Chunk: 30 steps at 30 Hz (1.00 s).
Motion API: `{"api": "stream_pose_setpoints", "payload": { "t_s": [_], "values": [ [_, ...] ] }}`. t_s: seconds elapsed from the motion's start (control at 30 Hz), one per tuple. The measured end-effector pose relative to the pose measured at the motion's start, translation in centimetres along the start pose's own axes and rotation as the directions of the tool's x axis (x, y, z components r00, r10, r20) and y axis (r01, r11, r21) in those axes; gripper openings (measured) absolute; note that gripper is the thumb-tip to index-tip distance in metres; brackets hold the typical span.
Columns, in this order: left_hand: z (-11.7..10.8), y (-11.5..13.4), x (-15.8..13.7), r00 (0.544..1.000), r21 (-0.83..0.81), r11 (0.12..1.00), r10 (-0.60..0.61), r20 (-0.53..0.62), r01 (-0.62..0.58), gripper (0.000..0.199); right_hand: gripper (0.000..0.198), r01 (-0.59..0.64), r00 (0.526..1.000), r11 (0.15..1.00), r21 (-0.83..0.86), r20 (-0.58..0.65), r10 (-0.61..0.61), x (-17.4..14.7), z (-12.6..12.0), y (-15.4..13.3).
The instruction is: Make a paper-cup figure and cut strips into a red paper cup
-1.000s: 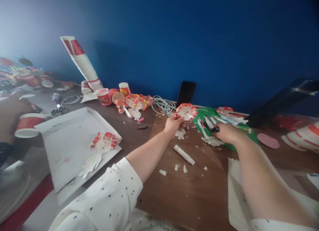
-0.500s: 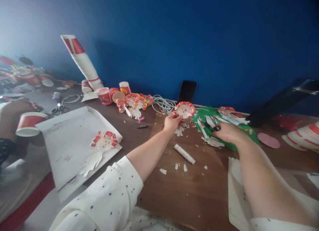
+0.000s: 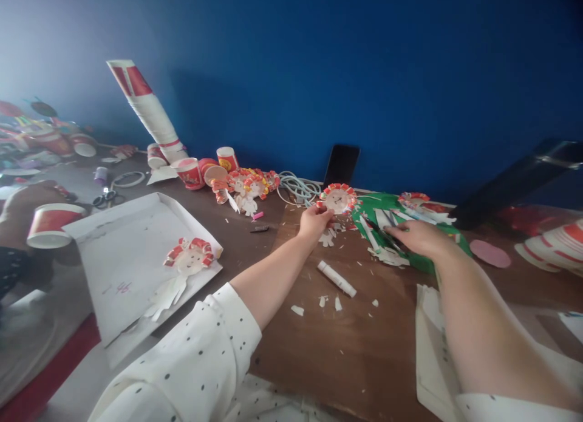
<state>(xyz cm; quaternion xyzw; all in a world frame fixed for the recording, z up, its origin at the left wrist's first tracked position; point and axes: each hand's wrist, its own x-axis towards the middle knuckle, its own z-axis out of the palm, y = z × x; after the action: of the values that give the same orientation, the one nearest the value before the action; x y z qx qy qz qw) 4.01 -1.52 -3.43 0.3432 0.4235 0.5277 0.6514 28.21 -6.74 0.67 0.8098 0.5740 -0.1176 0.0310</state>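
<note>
Clearly pinched: one paper disc (image 3: 337, 198) in the left hand (image 3: 315, 221).
Thumb and fingers close on its lower rim, near one black phone (image 3: 341, 164) and beside one green sheet (image 3: 385, 202); the right hand's (image 3: 421, 237) fingers reach over that sheet by a dark object (image 3: 379, 231), though I cannot tell whether they grip it. One white tube (image 3: 337, 279) lies nearer. The held disc looks round and pale, ringed in red and white, with small dark marks.

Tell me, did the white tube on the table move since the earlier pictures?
No: judged against the black phone by the blue wall, the white tube shows no shift either way.
</note>
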Motion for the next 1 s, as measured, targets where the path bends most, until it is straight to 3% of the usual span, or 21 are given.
{"api": "stream_pose_setpoints", "payload": {
  "t_s": [0.17,0.33,0.5,0.6,0.83,1.0],
  "values": [
    [0.1,0.1,-0.2,1.000,0.014,1.000,0.004,0.007,-0.004,0.014,0.041,-0.027,0.999,0.994,0.103,0.031,0.024,-0.6,0.0,-0.4],
    [0.0,0.0,-0.1,0.999,0.024,0.999,0.023,0.038,-0.024,0.013,0.046,-0.028,0.997,0.996,0.087,0.073,0.022,-1.0,-0.3,-0.7],
    [0.0,-0.1,0.0,0.999,0.039,0.999,0.016,0.031,-0.018,0.013,0.046,-0.108,0.993,0.994,-0.034,-0.057,0.106,-1.4,-0.8,-1.2],
    [-0.1,-0.2,0.0,0.999,0.057,0.998,0.021,0.029,-0.023,0.012,0.047,-0.133,0.990,0.989,-0.070,-0.050,0.130,-1.7,-1.0,-1.4],
    [-0.1,0.0,0.0,1.000,0.038,0.999,0.006,0.026,-0.007,0.012,0.036,-0.078,0.996,0.993,-0.089,0.043,0.082,-1.4,-0.8,-1.0],
    [0.0,0.1,-0.1,1.000,0.022,1.000,-0.011,0.018,0.010,0.014,0.032,-0.029,0.999,0.998,-0.061,0.025,0.030,-0.9,-0.5,-0.4]
  ]
}}
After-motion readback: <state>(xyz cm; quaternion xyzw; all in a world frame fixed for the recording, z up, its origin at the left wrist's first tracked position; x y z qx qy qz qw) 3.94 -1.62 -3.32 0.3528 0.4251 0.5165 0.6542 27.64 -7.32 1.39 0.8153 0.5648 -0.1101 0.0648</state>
